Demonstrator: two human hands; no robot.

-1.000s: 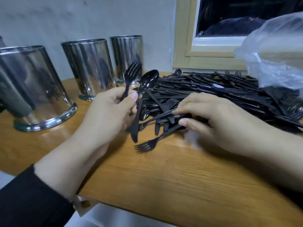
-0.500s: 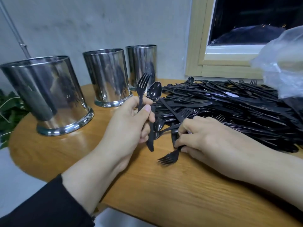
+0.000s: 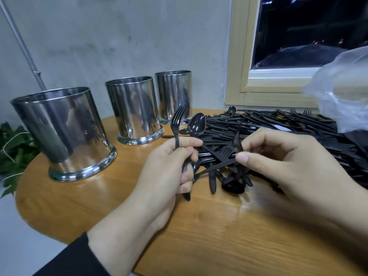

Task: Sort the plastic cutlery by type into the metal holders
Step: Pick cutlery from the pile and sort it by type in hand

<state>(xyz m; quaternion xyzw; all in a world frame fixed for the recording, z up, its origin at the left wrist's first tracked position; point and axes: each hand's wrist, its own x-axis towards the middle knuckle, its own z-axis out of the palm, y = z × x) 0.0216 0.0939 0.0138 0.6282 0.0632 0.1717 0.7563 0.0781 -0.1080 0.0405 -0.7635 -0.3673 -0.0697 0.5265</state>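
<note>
We are gripping a fork (image 3: 177,124) and spoon (image 3: 196,124) upright in our left hand (image 3: 169,172) while our right hand (image 3: 282,162) is pinching another black piece (image 3: 238,140) above the bench's (image 3: 79,200) pile (image 3: 278,128), best lifted slowly to avoid snagging.

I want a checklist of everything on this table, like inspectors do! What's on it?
Surface: round wooden table, bare wood in front.
Job's things: three metal holders standing upright in a row; what is inside cannot be seen. Big pile of black cutlery at right.
Clutter: clear plastic bag beside the pile.
Grip: left hand holds a fork and a spoon, heads up; right hand pinches a black piece from the pile.
Cables: nothing seen.
Surroundings: grey wall, dark window, green plant at left.
</note>
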